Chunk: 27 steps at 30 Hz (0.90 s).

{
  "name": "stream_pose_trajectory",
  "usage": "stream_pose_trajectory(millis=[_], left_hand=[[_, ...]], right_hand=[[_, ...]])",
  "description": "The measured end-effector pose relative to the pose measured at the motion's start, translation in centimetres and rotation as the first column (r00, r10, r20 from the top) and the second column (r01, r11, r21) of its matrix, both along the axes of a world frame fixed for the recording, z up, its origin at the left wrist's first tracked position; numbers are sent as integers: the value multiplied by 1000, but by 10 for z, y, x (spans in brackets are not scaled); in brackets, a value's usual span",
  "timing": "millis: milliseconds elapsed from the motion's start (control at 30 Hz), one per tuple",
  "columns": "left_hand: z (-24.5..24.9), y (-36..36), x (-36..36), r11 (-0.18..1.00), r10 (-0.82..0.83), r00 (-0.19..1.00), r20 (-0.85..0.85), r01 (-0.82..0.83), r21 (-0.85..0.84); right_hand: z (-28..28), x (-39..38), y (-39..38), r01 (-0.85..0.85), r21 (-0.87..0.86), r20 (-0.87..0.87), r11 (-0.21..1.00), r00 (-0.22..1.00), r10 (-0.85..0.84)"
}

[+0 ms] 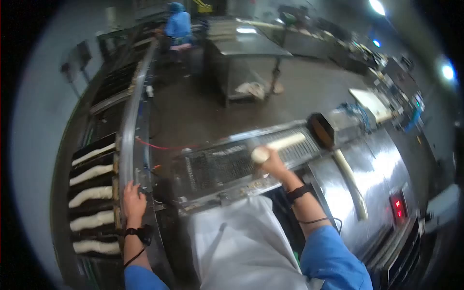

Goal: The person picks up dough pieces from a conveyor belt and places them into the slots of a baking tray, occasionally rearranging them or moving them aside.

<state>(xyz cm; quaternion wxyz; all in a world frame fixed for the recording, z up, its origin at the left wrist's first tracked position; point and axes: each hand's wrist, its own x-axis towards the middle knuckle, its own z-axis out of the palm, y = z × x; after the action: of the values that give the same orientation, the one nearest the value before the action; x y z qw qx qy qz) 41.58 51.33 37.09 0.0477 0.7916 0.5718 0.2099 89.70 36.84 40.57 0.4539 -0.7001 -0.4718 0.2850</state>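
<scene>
My right hand (274, 163) is closed round the near end of a long pale dough strip (291, 140), which lies along the perforated metal conveyor (208, 167). Slight blur covers the gripped end. My left hand (134, 200) rests on the metal rail at the left with its fingers apart, holding nothing. Just left of it, several pale dough strips (92, 195) lie side by side in a dark grooved tray. Another dough strip (351, 186) lies on the shiny metal surface at the right.
A person in blue (178, 25) stands beside the long line at the far left. A steel table (251, 45) stands beyond the conveyor. On the right are a red lit display (398, 207) and a white board (371, 104). A red cable (164, 146) crosses behind the conveyor.
</scene>
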Motion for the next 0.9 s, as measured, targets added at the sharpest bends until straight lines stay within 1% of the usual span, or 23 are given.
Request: stream_pose_trajectory(millis=[33,67,100,133,167,200,233,267,300,333,367,433,467,533,567,600,633,667,700,767,833,900], left_hand=[[-2,0,0,1000,28,1000,-13,-28,-9],[-5,1,-3,1000,12,999,-39,-12,8],[-8,2,-6,1000,-1,998,-62,3,31],[-12,5,-8,999,-2,998,-67,5,43],[-8,0,-5,1000,2,998,-58,-2,11],[-10,-1,-5,1000,-10,998,-70,11,16],[-11,1,-7,1000,-19,996,-83,21,23],[-11,2,-8,998,-49,995,-82,51,23],[-12,3,-8,999,-42,994,-103,45,26],[-12,2,-7,999,-32,992,-125,36,30],[-9,4,-4,998,-54,991,-126,57,23],[-6,0,-1,999,-35,992,-124,39,30],[-1,-2,1,999,-40,985,-169,46,29],[-5,0,-1,997,-50,984,-173,59,43],[-8,2,-3,997,-47,984,-174,58,58],[-11,3,-6,996,-57,983,-172,68,60],[-15,5,-9,996,-52,985,-167,63,66],[-17,7,-9,996,-46,986,-162,58,74],[-15,7,-6,995,-53,986,-161,66,78],[-5,2,-1,998,-37,983,-179,44,36],[-3,0,0,997,-57,987,-153,65,47],[-3,0,1,998,-15,979,-205,28,62]], right_hand=[[5,24,-21,205,42,-157,978,968,-196],[11,48,-46,400,147,-452,905,840,-299],[34,70,-84,479,78,-386,874,823,-417],[31,86,-113,638,344,-663,689,685,-302],[25,114,-150,741,363,-724,565,606,-330],[-5,154,-192,880,313,-815,356,442,-376],[-3,165,-223,965,194,-791,177,260,-554],[-19,183,-275,946,220,-443,238,315,-839],[-32,208,-314,980,136,-292,146,180,-939],[-28,193,-329,944,330,-336,-8,109,-936],[-55,224,-375,940,333,-26,75,88,-996],[-39,205,-404,950,257,319,179,91,-943],[-39,201,-408,953,255,319,165,78,-945],[-44,199,-417,979,103,618,178,77,-782],[-44,200,-420,980,104,617,167,68,-784],[-31,193,-410,977,-96,709,190,201,-676],[-16,182,-394,939,-291,756,183,343,-557],[-9,174,-381,939,-294,776,177,343,-529],[-5,169,-369,922,-347,775,173,385,-501],[-14,163,-359,911,-316,780,264,408,-473],[-7,145,-345,872,-343,822,350,459,-337],[-2,132,-340,814,-345,833,468,495,-247]])
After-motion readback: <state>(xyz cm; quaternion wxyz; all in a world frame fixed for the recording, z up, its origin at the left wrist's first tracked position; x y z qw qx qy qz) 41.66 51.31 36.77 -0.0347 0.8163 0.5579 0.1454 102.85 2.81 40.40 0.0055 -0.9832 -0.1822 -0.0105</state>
